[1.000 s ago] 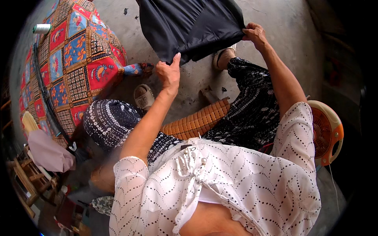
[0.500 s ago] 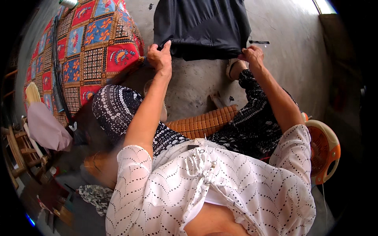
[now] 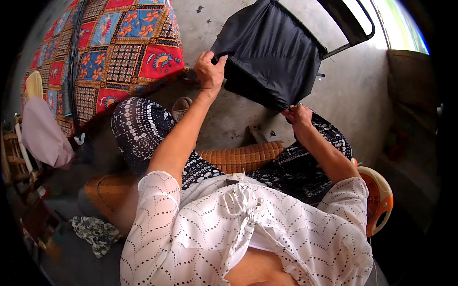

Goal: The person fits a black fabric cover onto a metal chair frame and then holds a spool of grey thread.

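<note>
The black cloth (image 3: 279,64) looks smooth and silky, its wrinkles catching a soft gloss — quite unlike the matt, printed fabric of the patchwork-patterned cover (image 3: 122,63). The grey floor (image 3: 224,117) appears to be matt concrete, slightly rough. The brown seat (image 3: 241,158) of small blocks has a low sheen; the fan (image 3: 379,193) has smooth plastic casing, the blouse (image 3: 281,214) thin, sheer fabric.

We note plain black cloth (image 3: 276,62); patchwork cover (image 3: 121,64) in red and blue squares, orange flowers on some blue; white blouse (image 3: 291,229), black dots; black trousers (image 3: 143,126), white print; cream-and-orange fan (image 3: 383,190); grey floor (image 3: 229,117).
</note>
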A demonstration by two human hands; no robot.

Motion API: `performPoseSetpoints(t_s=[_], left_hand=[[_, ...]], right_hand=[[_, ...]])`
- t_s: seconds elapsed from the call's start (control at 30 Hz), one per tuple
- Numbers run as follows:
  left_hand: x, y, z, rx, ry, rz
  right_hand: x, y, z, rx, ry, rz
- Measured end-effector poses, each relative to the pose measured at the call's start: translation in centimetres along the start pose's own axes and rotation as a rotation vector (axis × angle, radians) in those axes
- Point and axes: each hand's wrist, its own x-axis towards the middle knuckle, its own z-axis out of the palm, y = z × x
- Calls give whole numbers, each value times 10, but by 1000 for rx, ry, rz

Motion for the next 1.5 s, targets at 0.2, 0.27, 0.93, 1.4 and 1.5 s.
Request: performPoseSetpoints(t_s=[0.2,0.27,0.93,1.4,1.5], left_hand=[[4,-40,17,-226,9,-288],[6,-44,17,-337,-86,-401],[-7,-12,-5,-235,-115,-159],[-6,-50,-1,-776,-310,-484],[0,-28,-19,-533,-274,-356]], right_hand=[[-12,-13,8,-108,-131,-8],[-10,-19,8,-167,-183,32],[23,-127,251,-2016,-836,-1814],[9,-151,260,-2070,-1171,-1220],[8,-152,267,-2205,-1175,-1046]])
